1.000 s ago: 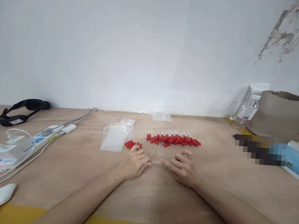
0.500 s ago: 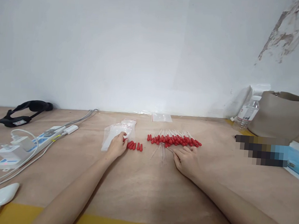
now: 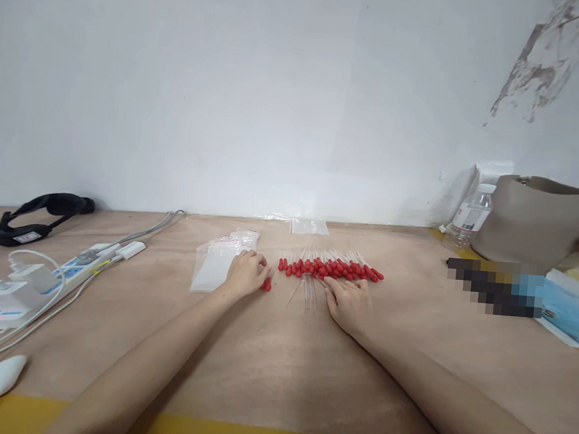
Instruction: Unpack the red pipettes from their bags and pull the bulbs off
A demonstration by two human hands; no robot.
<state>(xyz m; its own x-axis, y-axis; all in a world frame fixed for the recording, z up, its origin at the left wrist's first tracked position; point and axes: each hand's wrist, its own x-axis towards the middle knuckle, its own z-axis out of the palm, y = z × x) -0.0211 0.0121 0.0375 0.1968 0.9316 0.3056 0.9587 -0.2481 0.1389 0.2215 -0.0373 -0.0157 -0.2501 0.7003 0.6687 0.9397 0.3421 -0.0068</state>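
A row of droppers with red rubber bulbs (image 3: 330,269) lies across the middle of the wooden table (image 3: 277,370). My right hand (image 3: 347,302) rests palm down just in front of the row, fingers touching its near edge. A few bare glass tubes (image 3: 307,293) lie between my hands. My left hand (image 3: 245,274) covers a small group of loose red bulbs (image 3: 266,284), fingers curled over them; whether it grips any is hidden. Clear zip bags (image 3: 213,264) lie just left of that hand.
A power strip with plugs and cables (image 3: 39,277) and a black strap device (image 3: 34,213) sit at the left. Another small bag (image 3: 309,226) lies by the wall. A water bottle (image 3: 467,221), brown bag (image 3: 540,220) and blue pack (image 3: 567,309) stand at the right.
My left hand went from the glass tubes out to the zip bags, then back onto the loose red bulbs. My right hand left the tubes and moved up to the dropper row.
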